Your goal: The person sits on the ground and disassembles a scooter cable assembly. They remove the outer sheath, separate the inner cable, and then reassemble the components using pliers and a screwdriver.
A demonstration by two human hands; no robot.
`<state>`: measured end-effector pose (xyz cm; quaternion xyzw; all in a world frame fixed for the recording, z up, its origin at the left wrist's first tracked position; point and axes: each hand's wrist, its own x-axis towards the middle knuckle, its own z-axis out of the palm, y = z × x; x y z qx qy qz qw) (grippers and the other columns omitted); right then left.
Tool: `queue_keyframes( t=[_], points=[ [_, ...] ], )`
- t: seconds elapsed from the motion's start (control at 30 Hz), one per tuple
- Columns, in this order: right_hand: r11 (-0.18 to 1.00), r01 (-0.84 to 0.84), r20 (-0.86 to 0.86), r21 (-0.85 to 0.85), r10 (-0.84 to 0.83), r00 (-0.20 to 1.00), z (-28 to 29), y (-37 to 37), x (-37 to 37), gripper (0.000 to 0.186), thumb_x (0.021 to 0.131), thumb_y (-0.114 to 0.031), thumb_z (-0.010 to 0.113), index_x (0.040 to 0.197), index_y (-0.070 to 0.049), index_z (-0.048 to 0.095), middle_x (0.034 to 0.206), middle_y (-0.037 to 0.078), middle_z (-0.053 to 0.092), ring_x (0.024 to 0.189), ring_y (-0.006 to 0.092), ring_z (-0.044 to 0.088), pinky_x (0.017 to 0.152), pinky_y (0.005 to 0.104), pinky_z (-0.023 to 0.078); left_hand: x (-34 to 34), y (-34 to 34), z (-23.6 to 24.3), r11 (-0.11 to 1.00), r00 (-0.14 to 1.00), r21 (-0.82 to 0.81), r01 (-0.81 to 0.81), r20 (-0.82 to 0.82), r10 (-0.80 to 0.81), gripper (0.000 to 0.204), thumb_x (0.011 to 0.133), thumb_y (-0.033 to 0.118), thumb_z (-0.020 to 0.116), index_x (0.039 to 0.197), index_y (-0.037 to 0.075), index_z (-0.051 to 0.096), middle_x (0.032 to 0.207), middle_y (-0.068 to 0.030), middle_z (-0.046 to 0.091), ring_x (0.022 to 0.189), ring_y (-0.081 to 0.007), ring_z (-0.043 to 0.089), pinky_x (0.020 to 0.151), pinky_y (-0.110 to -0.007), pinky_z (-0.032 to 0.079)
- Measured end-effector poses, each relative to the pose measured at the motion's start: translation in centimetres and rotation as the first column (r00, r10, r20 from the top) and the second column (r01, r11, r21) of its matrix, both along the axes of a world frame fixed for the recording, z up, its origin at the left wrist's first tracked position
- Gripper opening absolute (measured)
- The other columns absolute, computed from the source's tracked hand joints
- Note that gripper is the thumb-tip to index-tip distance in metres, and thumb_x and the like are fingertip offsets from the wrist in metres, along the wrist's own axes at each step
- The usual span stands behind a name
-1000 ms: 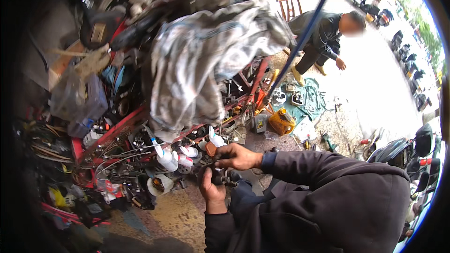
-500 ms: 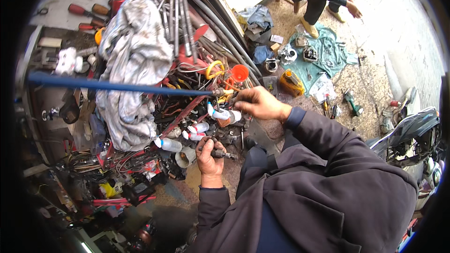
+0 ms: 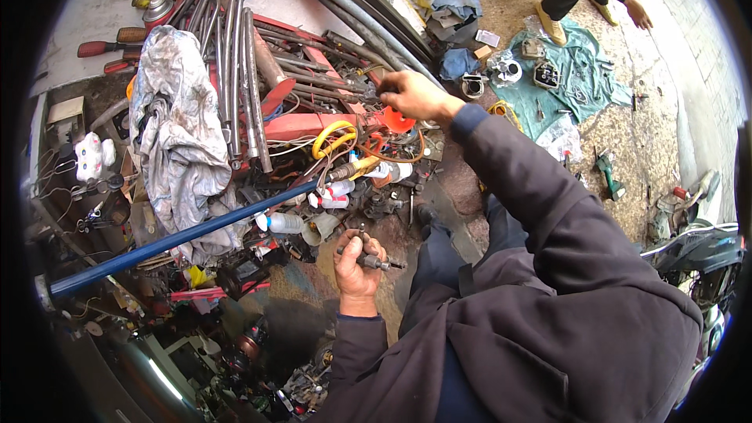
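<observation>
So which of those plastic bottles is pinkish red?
The bottle beyond the left hand, between a clear bottle and a white one; it alone shows pinkish red.

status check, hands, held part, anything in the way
Left hand gripping dark metal tool. Right hand near orange funnel, grip unclear. Blue pole crossing in front of rag.

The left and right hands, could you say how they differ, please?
The left hand grips a dark metal tool, while nothing held is clearly visible in the right hand. The right hand is farther forward, near the orange funnel; the left hand is held closer in. Both are bare.
</observation>
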<state>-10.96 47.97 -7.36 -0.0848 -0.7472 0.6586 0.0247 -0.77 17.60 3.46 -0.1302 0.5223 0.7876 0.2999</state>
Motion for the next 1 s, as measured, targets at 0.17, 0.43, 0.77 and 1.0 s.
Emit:
queue_keyframes(
  t=[0.17, 0.43, 0.77, 1.0],
  points=[
    [0.994, 0.001, 0.201, -0.106, 0.021, 0.979, -2.2, -0.8, -4.7, 0.039, 0.083, -0.011, 0.056, 0.119, 0.003, 0.058, 0.100, 0.015, 0.067, 0.086, 0.0204, 0.063, 0.074, 0.0337, 0.052, 0.1, 0.7, 0.9, 0.999, 0.999, -0.031, 0.017, -0.037, -0.019, 0.012, 0.088, 0.014, 0.057, 0.093, 0.004, 0.060, 0.068, -0.0047, 0.058, 0.057, -0.0173, 0.051, 0.051, -0.033, 0.041],
    [0.998, -0.027, -0.004, -0.064, 0.027, 1.000, -3.4, 0.0, -8.2, 0.037, 0.084, -0.017, 0.055, 0.115, 0.003, 0.062, 0.114, 0.020, 0.064, 0.105, 0.0306, 0.062, 0.093, 0.0368, 0.046, 0.0, 0.7, 0.0, 0.996, 1.000, -0.087, -0.023, -0.008, 0.022, 0.013, 0.087, 0.015, 0.058, 0.092, 0.003, 0.059, 0.068, -0.0053, 0.059, 0.056, -0.0169, 0.051, 0.050, -0.033, 0.041],
    [0.969, -0.177, -0.056, -0.174, 0.170, 0.984, -3.5, -1.2, -9.4, 0.037, 0.091, -0.024, 0.051, 0.115, 0.002, 0.062, 0.108, 0.018, 0.066, 0.101, 0.0262, 0.062, 0.090, 0.0358, 0.046, -0.7, 1.2, -1.3, 0.990, 0.999, -0.136, -0.033, -0.025, 0.030, 0.015, 0.088, 0.016, 0.057, 0.097, 0.005, 0.062, 0.069, -0.0048, 0.056, 0.052, -0.0180, 0.050, 0.047, -0.033, 0.038],
    [0.851, -0.342, -0.018, -0.398, 0.365, 0.931, -2.3, -2.0, -11.3, 0.040, 0.097, -0.031, 0.046, 0.112, 0.002, 0.063, 0.105, 0.013, 0.067, 0.094, 0.0214, 0.060, 0.086, 0.0348, 0.045, -0.8, 0.4, -1.3, 0.983, 0.998, -0.171, -0.068, -0.008, 0.068, 0.016, 0.085, 0.017, 0.059, 0.092, 0.003, 0.058, 0.066, -0.0048, 0.056, 0.056, -0.0183, 0.050, 0.052, -0.034, 0.041]
  ],
)
